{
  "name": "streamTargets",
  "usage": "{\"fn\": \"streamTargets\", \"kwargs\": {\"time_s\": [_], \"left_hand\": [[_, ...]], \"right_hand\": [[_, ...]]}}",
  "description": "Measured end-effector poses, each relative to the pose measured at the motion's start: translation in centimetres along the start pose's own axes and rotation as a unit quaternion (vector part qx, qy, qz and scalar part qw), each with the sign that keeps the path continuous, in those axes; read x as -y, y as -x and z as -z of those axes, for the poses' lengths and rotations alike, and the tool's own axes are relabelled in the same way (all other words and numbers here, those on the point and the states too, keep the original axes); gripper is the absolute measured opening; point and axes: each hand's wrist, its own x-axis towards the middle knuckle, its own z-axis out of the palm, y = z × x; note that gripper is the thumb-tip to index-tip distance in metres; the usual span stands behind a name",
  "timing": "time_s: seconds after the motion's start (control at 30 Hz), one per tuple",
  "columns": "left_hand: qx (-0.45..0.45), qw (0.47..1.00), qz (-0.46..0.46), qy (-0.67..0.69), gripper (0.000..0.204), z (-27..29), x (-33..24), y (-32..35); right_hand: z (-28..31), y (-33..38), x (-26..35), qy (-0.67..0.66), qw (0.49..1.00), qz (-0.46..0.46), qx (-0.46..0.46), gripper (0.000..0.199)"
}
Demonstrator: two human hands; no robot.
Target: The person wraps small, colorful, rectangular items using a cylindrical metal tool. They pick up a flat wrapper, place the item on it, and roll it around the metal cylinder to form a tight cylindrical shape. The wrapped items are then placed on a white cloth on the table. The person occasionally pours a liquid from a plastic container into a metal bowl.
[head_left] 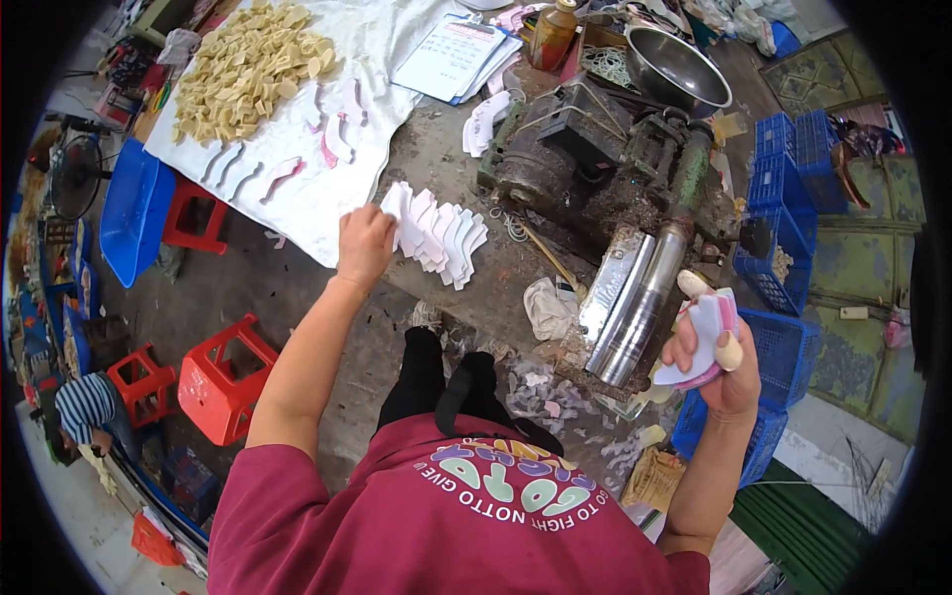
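My left hand [367, 241] is closed, fingers bent together, at the left end of a row of overlapping white and pink curved foam-like pieces [436, 234]. Its fingertips meet the edge of the leftmost one; whether they grip it is hidden. Off to the right, my right hand [734, 382] is wrapped round a small stack of white and pink curved pieces [706, 337]. Pale covers sit on two of its digits. Just left of that hand, a shiny metal roller [640, 312] juts from a greasy green machine [585, 149].
A white cloth [367, 79] bears a heap of yellowish pieces [253, 69] and several curved strips. Behind the machine stand a clipboard [451, 59], a jar [553, 35] and a metal bowl [679, 69]. Red stools [226, 377] are left, blue crates [778, 347] right. Scraps [555, 407] litter below the roller.
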Motion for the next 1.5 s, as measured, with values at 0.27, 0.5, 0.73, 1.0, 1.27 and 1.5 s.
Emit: {"fn": "streamTargets", "kwargs": {"time_s": [0.27,0.5,0.73,1.0,1.27,1.5], "left_hand": [[0.1,0.871,0.147,0.459,0.016,3.0,-14.0,-2.8],[0.261,0.569,0.187,0.757,0.008,10.2,-24.1,-7.8],[0.318,0.517,0.131,0.784,0.01,9.2,-24.2,-8.4],[0.216,0.571,0.127,0.782,0.007,7.4,-25.1,-8.5],[0.185,0.724,-0.018,0.664,0.007,6.3,-27.6,-8.3],[0.124,0.895,0.026,0.429,0.018,3.5,-24.8,-6.1]], "right_hand": [[-3.7,-1.2,-0.8,0.088,0.996,-0.005,-0.007,0.074],[-7.0,-1.4,-0.6,0.11,0.993,0.041,-0.002,0.075],[-5.5,-1.0,-1.4,-0.116,0.989,-0.009,0.089,0.073],[2.1,0.2,-0.8,0.006,0.984,0.133,-0.12,0.043],[1.7,2.4,1.6,0.096,0.993,-0.003,0.074,0.048],[5.1,0.5,1.1,0.24,0.953,-0.181,0.027,0.041]]}}
